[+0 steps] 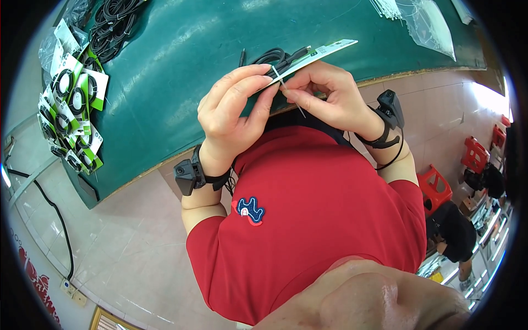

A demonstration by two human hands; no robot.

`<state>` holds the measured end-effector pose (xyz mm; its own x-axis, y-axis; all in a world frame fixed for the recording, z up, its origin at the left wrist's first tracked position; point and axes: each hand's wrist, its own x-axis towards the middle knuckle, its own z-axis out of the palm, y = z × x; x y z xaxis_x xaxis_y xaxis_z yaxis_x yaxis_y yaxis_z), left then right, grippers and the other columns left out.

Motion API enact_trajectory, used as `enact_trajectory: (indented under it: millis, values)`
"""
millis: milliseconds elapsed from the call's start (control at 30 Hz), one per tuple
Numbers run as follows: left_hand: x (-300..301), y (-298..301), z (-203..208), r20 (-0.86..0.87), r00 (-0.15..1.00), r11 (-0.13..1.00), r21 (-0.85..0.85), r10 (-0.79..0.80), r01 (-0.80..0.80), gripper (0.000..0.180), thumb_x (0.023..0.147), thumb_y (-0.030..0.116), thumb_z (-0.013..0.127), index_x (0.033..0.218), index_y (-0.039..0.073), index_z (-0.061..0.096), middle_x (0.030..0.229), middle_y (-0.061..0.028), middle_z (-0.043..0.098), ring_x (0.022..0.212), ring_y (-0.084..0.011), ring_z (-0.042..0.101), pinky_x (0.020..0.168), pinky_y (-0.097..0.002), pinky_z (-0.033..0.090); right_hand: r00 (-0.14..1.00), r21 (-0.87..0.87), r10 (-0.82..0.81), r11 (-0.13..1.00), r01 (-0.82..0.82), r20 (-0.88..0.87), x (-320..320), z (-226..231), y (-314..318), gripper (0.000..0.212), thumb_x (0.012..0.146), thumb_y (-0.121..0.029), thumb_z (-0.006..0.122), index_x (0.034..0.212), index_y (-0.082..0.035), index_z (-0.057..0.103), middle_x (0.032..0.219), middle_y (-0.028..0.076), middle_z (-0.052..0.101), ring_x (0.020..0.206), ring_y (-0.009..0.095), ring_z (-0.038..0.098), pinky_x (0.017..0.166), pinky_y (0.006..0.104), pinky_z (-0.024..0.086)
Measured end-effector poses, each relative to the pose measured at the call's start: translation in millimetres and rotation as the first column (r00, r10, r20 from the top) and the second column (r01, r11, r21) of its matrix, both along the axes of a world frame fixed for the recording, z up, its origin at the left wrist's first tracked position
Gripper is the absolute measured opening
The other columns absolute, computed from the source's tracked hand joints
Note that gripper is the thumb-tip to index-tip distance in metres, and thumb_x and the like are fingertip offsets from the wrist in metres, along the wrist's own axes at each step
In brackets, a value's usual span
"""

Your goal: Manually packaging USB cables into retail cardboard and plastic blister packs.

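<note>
My left hand (234, 107) is closed on the near end of a white-and-green packaging card (324, 52), seen almost edge-on. A coiled black cable (269, 56) lies against the card's far side, its plug ends sticking out. Around the card and coil runs a thin white cable tie (300, 108), its tail pointing down towards me. My right hand (330, 93) pinches this tie between thumb and fingers, close under the card. Both hands meet just above the near edge of the green table. The fingers partly hide the tie and the coil.
On the green table (159, 104), a heap of carded black cables (77, 104) covers the left end. Loose black cables (113, 27) lie behind it. A clear bag of white cable ties (429, 25) sits at the far right. Red stools (434, 187) and a person stand beyond on the right.
</note>
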<state>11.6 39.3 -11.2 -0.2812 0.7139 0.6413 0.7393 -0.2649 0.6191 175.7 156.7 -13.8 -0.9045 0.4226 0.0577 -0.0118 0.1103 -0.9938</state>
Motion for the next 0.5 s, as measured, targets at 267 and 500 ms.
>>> enact_trajectory:
  millis: [267,500]
  values:
    - [-1.9,-0.6,-3.7,-0.025,1.0,0.999,0.031,-0.013,0.014,0.021,0.069,-0.001,0.078,0.086,0.003,0.067,0.09,-0.0115,0.071,0.075,-0.0219,0.069,0.063,-0.0279,0.056,1.0,-0.017,-0.005,1.0,0.005,0.002,0.3,-0.9,-2.0,0.011,0.088,-0.002,0.064,0.096,0.005,0.064,0.091,0.009,0.064,0.08,0.012,0.064,0.066,0.0237,0.053]
    - [-3.4,1.3,0.7,-0.017,1.0,1.0,0.021,-0.019,0.019,0.018,0.069,-0.001,0.078,0.084,0.003,0.068,0.09,-0.012,0.071,0.075,-0.0216,0.068,0.063,-0.028,0.056,1.0,-0.022,-0.012,1.0,0.012,-0.029,-2.5,-1.8,-2.5,0.01,0.088,-0.002,0.064,0.096,0.004,0.064,0.089,0.008,0.064,0.079,0.012,0.064,0.066,0.0233,0.052]
